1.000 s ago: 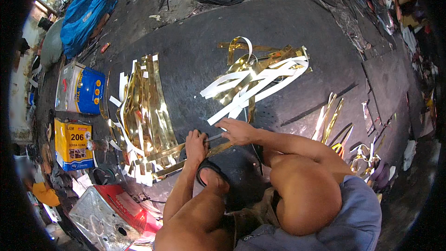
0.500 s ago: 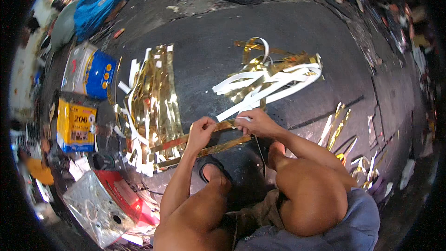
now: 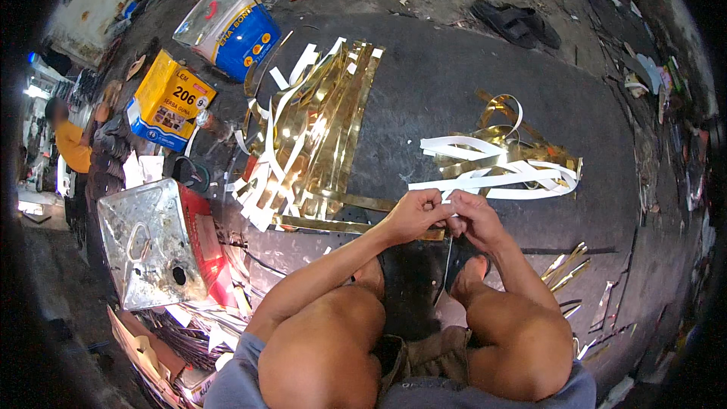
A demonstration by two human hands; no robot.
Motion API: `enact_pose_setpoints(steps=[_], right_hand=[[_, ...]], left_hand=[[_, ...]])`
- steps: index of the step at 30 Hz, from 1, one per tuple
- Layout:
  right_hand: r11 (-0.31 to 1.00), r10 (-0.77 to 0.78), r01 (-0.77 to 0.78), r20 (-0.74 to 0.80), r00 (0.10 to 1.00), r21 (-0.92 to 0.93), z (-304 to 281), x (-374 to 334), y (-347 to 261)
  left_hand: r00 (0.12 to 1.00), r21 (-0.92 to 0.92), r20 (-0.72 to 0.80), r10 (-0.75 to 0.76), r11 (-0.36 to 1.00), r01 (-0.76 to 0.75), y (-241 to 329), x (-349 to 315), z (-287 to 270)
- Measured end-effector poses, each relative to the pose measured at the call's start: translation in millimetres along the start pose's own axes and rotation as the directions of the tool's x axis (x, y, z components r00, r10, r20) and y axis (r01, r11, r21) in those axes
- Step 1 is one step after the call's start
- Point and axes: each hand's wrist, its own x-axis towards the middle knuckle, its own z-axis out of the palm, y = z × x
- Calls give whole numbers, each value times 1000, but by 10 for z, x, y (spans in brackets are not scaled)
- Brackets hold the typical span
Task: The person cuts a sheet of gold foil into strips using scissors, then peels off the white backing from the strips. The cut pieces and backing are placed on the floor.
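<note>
My left hand (image 3: 415,216) and my right hand (image 3: 475,220) meet over the front of a dark board, with the fingers of both pinched together. A shiny gold strip (image 3: 356,199) runs from the left into my left hand's grip. A bit of white shows between the fingertips, where the strip's end is mostly hidden. Beneath my left hand another gold strip (image 3: 333,225) lies along the board. To the left is a row of long gold strips (image 3: 348,117) with curling white ones. Just beyond my right hand sits a loose heap of white and gold strips (image 3: 522,174).
Left of the board stand a blue-and-silver tin (image 3: 235,34), a yellow-and-blue box (image 3: 173,102) and a dented red-and-silver can (image 3: 151,246). Black sandals (image 3: 515,24) lie at the far right. Gold scraps (image 3: 566,266) are near my right knee. A person in orange (image 3: 72,144) is at far left.
My hands have come together, after being apart with the gold strip stretched between them. The view has swung left, so the board and tins appear further right.
</note>
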Motion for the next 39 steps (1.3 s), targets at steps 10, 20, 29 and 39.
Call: enact_pose_setpoints(steps=[10, 20, 29, 39], right_hand=[[450, -318, 460, -344, 884, 766, -1869, -917, -26], [821, -440, -295, -870, 221, -489, -1944, -944, -22], [11, -52, 7, 7, 999, -1000, -407, 147, 1080], [574, -125, -16, -106, 987, -819, -523, 30, 965]], left_hand=[[751, -462, -656, 79, 745, -482, 292, -359, -1703], [422, 595, -790, 444, 722, 353, -188, -484, -1854], [998, 999, 45, -50, -6, -46, -988, -360, -362], [964, 906, 63, -257, 419, 53, -298, -86, -714]])
